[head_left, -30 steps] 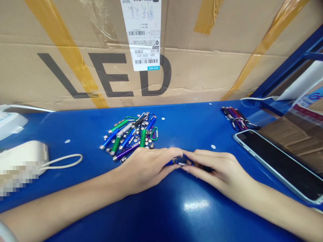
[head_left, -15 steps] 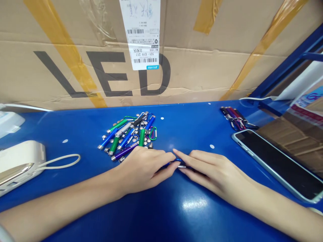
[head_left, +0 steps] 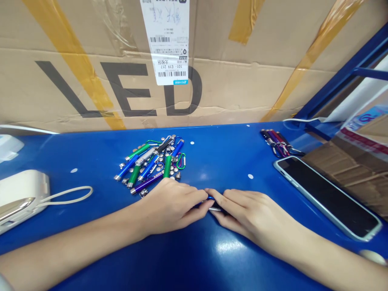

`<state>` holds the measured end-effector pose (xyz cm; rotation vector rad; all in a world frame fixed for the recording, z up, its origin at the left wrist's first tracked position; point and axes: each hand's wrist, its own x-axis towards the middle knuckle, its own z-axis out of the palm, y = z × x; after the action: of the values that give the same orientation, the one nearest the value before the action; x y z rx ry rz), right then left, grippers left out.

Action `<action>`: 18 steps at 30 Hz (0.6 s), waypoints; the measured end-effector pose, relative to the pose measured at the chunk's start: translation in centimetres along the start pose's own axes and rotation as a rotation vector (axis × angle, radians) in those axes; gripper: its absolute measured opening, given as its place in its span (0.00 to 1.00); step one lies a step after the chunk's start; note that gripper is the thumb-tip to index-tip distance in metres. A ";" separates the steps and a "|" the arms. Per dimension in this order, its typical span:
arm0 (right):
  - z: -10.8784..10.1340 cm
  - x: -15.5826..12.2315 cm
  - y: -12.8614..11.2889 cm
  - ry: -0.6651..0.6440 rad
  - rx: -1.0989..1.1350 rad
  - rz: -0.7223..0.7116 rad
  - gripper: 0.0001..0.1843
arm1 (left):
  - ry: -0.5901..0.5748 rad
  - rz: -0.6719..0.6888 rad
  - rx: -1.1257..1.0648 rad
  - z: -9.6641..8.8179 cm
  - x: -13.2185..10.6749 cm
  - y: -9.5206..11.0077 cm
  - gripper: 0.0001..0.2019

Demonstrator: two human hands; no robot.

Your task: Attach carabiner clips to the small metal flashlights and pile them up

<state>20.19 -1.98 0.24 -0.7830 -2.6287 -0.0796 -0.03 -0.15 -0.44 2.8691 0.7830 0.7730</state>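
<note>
My left hand [head_left: 177,206] is closed, its thumb and index finger pinching a small blue carabiner [head_left: 211,198] with a silvery gate. Facing it, my right hand [head_left: 247,212] has its fingers closed round the other end of the same clip. A dark part shows beside the clip under the right fingers; most of it is hidden. Just behind my left hand lies a pile of small metal flashlight tubes, among them a green tube [head_left: 167,166] and a purple tube [head_left: 147,183]. Button cells, silvery caps and more carabiners, such as a green carabiner [head_left: 181,161], are mixed in.
Several assembled mini flashlights [head_left: 277,141] with clips lie at the back right. A phone [head_left: 327,198] rests at the right beside a cardboard box [head_left: 348,169]. At the left is a white device [head_left: 24,198] with a cord loop. A large carton [head_left: 230,89] stands behind the blue table [head_left: 182,258].
Both hands have come slightly lower in the picture, still together on the clip, and the right fingers are bent a little more round it. The whole view has shifted slightly.
</note>
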 end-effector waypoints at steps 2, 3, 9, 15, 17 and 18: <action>0.0 0.1 0.0 0.006 0.030 -0.007 0.20 | 0.003 0.005 -0.009 0.0 0.0 0.0 0.14; 0.0 0.2 0.0 0.009 0.043 -0.008 0.20 | 0.004 0.006 -0.014 0.0 0.0 0.0 0.14; 0.2 0.0 0.3 0.009 0.176 0.036 0.16 | 0.012 -0.001 -0.032 0.0 0.0 0.1 0.15; 0.3 -0.2 0.6 0.034 0.196 0.059 0.15 | 0.008 -0.032 -0.057 0.0 0.0 0.1 0.14; 0.2 -0.1 0.6 0.056 0.193 0.051 0.15 | 0.001 -0.043 -0.066 0.0 0.0 0.0 0.14; 0.2 -0.1 0.7 0.071 0.188 0.050 0.14 | -0.002 -0.049 -0.065 -0.1 0.0 0.0 0.13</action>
<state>20.59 -1.42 0.01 -0.7661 -2.5042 0.1488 -0.06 -0.19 -0.40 2.7819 0.8093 0.7742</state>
